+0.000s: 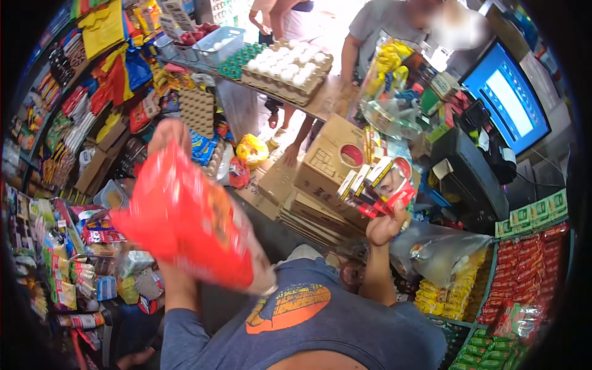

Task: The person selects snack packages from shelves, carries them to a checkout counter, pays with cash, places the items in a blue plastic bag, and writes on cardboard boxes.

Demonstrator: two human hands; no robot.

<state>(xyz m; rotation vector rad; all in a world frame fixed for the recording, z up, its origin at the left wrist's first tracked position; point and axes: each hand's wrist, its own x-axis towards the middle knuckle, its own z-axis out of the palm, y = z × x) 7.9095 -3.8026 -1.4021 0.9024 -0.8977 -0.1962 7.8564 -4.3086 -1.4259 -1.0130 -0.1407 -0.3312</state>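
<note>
My left hand (172, 134) grips the top of a bulging red plastic bag (185, 231), which is blurred and tilted in front of my left arm. Its contents are hidden, though its lower end looks pale. Out to the right, my right hand (387, 227) pinches several fanned cardboard-backed packs (365, 187) in black, white and red by their lower edges. Behind my right hand stands a brown cardboard box (330, 162) on a stack of flattened cartons (319, 217).
Trays of white eggs (291, 64) sit on a wooden counter (330, 99), beside a clear plastic bin (219, 44). Beyond it stands a person in a grey shirt (370, 32). Packed shelves (69, 175) line the left; a monitor (506, 99) and red sachets (522, 273) are at right.
</note>
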